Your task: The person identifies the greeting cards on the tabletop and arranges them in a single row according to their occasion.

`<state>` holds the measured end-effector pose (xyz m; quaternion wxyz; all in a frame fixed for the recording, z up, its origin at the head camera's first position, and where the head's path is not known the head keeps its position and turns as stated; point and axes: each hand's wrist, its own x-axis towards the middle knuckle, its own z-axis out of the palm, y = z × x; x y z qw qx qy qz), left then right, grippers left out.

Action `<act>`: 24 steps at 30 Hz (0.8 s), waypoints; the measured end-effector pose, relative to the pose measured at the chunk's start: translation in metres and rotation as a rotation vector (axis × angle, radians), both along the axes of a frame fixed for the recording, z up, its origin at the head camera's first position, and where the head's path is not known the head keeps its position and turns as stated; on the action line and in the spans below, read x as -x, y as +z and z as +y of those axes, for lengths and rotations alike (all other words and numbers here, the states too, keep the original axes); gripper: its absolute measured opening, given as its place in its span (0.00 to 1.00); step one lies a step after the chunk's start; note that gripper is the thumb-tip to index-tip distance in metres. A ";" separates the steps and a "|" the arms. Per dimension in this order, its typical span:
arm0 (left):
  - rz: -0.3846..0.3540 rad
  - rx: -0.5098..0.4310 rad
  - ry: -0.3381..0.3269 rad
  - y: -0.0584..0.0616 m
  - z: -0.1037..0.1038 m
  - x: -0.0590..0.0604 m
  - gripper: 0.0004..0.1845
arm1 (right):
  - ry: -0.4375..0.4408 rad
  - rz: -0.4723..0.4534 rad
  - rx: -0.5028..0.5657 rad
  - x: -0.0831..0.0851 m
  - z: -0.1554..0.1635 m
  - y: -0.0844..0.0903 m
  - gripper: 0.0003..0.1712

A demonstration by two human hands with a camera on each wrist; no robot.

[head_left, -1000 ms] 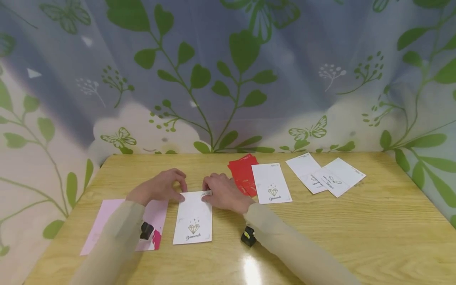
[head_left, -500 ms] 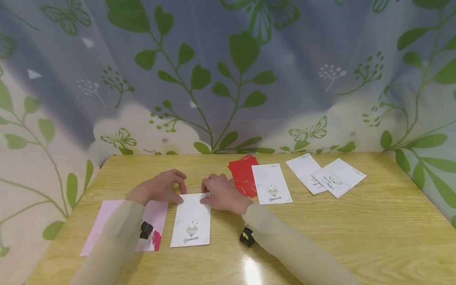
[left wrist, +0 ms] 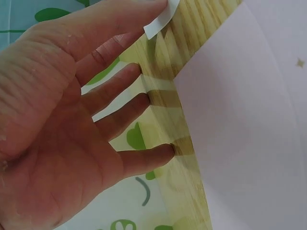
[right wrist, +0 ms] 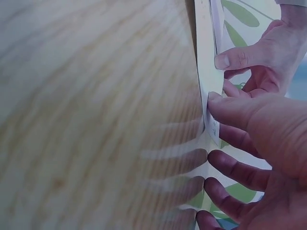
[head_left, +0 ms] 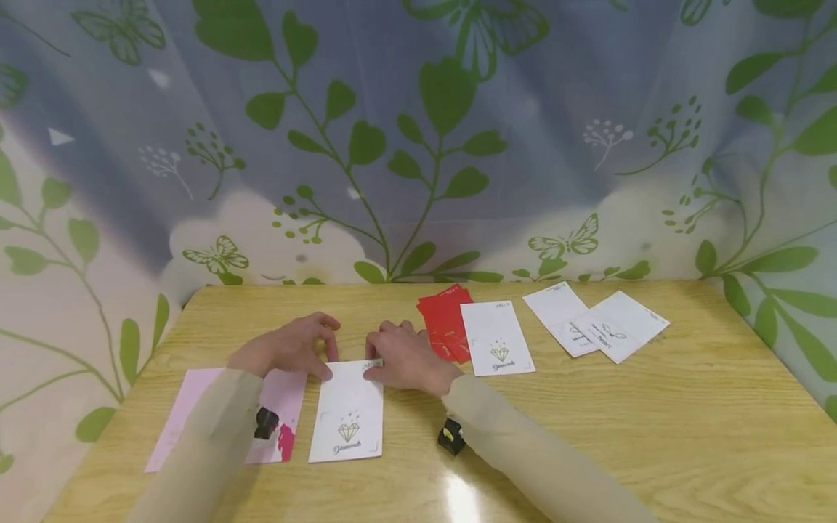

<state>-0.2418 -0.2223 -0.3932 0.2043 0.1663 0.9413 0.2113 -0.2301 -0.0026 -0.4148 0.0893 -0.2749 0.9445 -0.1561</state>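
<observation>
A white card (head_left: 346, 407) printed with a gold diamond and the word "Diamonds" lies upright to the viewer, left of the table's middle. My left hand (head_left: 290, 347) pinches its far left corner, thumb on top; in the left wrist view that corner (left wrist: 162, 20) shows under the thumb, the other fingers spread with tips at the table. My right hand (head_left: 407, 357) pinches the far right corner. In the right wrist view the card (right wrist: 206, 57) appears nearly edge-on, both thumbs on its face and the right hand's other fingertips at the wood.
Partly hidden by my left sleeve is a pink sheet (head_left: 189, 396), close beside the card. Beyond my right hand lie several red cards (head_left: 445, 319), overlapped by another white diamond card (head_left: 493, 327). Two white cards (head_left: 631, 319) overlap farther right. A leaf-patterned curtain (head_left: 392, 181) hangs behind the table.
The card has slid a short way toward me and slightly left, with both hands keeping hold of its far corners. The other cards stay put.
</observation>
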 end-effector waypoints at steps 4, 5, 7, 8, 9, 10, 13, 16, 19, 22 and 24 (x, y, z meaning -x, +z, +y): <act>-0.012 0.016 0.001 0.001 0.001 0.000 0.08 | 0.003 -0.003 -0.006 0.000 0.000 0.000 0.10; -0.015 0.018 0.001 0.001 0.001 0.000 0.08 | 0.003 -0.004 -0.005 0.000 0.000 0.000 0.10; -0.019 0.022 0.003 0.001 0.001 0.000 0.08 | 0.006 -0.006 -0.002 0.000 0.000 -0.001 0.10; -0.021 0.024 0.004 0.001 0.001 0.001 0.08 | 0.006 -0.006 0.001 0.000 0.000 -0.001 0.10; -0.021 0.024 0.005 0.001 0.001 0.001 0.08 | 0.008 -0.004 0.005 0.001 0.000 -0.001 0.10; -0.023 0.024 0.008 0.001 0.001 0.001 0.08 | 0.011 -0.002 0.006 0.001 0.000 -0.001 0.10; -0.025 0.024 0.008 0.000 0.001 0.001 0.08 | 0.017 0.003 0.007 0.001 0.001 0.000 0.10; -0.025 0.022 0.003 0.000 0.000 0.001 0.08 | 0.019 0.002 0.004 0.000 0.001 0.001 0.10; -0.031 0.018 0.005 0.001 0.000 0.000 0.08 | 0.018 0.000 -0.003 -0.001 0.000 0.001 0.10; -0.037 0.011 0.012 0.002 0.001 -0.001 0.08 | 0.017 0.004 -0.007 -0.001 0.000 0.000 0.10; -0.038 0.008 0.016 0.003 0.002 -0.002 0.08 | 0.015 0.005 -0.007 0.000 0.000 0.000 0.10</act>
